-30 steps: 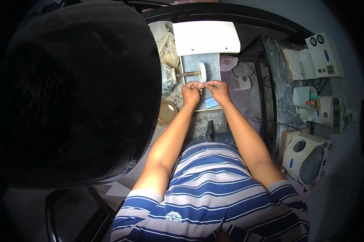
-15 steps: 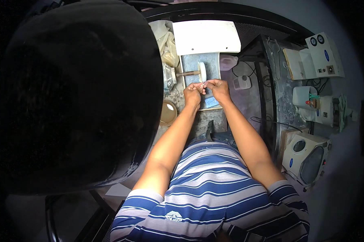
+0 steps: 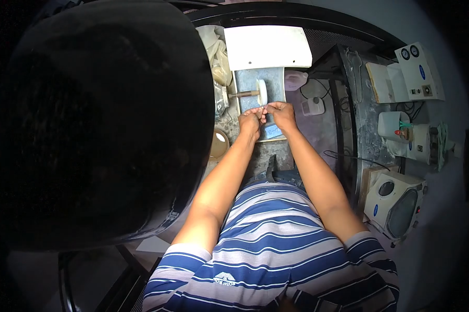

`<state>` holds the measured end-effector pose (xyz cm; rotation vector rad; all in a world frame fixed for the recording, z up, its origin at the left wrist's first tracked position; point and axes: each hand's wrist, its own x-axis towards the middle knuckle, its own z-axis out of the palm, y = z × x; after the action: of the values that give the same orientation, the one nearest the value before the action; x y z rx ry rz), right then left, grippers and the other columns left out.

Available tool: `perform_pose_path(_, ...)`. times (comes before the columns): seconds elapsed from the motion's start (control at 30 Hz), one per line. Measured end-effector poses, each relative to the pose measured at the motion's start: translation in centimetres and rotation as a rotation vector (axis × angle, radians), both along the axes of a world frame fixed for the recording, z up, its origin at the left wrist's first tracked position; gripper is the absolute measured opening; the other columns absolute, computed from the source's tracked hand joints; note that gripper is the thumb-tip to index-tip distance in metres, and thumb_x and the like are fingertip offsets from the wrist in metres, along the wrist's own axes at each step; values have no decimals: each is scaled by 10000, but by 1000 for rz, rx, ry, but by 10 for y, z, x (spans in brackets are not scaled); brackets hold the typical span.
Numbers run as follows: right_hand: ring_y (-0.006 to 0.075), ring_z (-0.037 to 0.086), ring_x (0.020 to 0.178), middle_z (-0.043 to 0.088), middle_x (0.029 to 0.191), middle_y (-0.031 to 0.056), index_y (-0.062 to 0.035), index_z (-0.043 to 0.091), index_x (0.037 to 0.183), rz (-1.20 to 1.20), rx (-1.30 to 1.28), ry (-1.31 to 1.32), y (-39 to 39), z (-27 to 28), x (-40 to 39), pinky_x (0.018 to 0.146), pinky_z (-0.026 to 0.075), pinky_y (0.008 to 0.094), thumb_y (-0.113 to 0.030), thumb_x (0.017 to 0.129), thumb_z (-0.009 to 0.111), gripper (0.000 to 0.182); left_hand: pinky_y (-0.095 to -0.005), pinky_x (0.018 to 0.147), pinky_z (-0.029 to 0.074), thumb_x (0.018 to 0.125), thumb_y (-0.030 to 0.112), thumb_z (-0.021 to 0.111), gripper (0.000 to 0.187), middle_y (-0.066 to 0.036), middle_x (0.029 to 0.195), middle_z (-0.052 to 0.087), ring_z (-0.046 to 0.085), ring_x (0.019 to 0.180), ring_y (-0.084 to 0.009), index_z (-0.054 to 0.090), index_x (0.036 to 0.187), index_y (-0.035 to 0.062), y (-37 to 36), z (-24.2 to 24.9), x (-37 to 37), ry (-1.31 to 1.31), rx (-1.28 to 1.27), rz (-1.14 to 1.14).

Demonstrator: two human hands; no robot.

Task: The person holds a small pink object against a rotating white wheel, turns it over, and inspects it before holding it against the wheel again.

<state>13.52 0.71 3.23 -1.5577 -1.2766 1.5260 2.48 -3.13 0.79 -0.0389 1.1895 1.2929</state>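
Note:
A white polishing wheel [image 3: 263, 92] sits on the end of a brownish shaft [image 3: 243, 94] above a grey tray [image 3: 246, 77]. Right at the wheel's near edge, my left hand [image 3: 250, 122] and my right hand [image 3: 283, 116] meet with fingertips pinched together. Between them is a small piece, too tiny to name and partly hidden by the fingers. A blue label with handwriting [image 3: 272, 130] lies in the tray just below my hands.
A white hood panel [image 3: 268, 47] overhangs the tray. Plastic bags [image 3: 221, 65] and a round bowl [image 3: 219, 144] stand left. A large black object [image 3: 104, 125] blocks the far left. Rightward are a pink jug [image 3: 296, 80], a gauged machine [image 3: 420, 70] and a white tub [image 3: 393, 125].
Both hands stay pinched at the wheel's near edge, with only a slight shift of the fingers. The view has moved a little, so the surroundings sit slightly further right.

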Motion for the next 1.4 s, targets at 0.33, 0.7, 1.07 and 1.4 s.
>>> perform_pose_path(0.33,104,604,726,681,814,72,45,680,902,14,20,31,-3,1,3,676,461,227,-75,812,656,152,-246,546,474,883,11,572,50,-104,780,640,531,580,-136,588,881,-37,-4,-1,1,88,85,-27)
perform_pose_path(0.7,82,589,695,678,798,51,37,683,893,15,58,118,-5,8,3,619,440,212,-72,812,663,137,-223,529,451,863,-12,596,42,-108,781,658,544,579,-111,602,880,-49,-5,-1,-1,190,244,-17)
perform_pose_path(1.07,93,591,704,676,807,62,36,681,897,11,12,78,-3,0,3,650,445,208,-62,813,657,131,-218,509,443,857,-16,602,47,-109,758,653,539,560,-108,597,868,-62,-4,2,-3,214,164,-57)
perform_pose_path(1.4,94,604,693,683,794,67,43,681,870,15,55,84,-3,1,1,638,466,226,-56,804,668,120,-228,534,450,859,-26,594,20,-107,782,655,543,591,-111,600,865,-44,-2,-4,-8,334,251,-113)
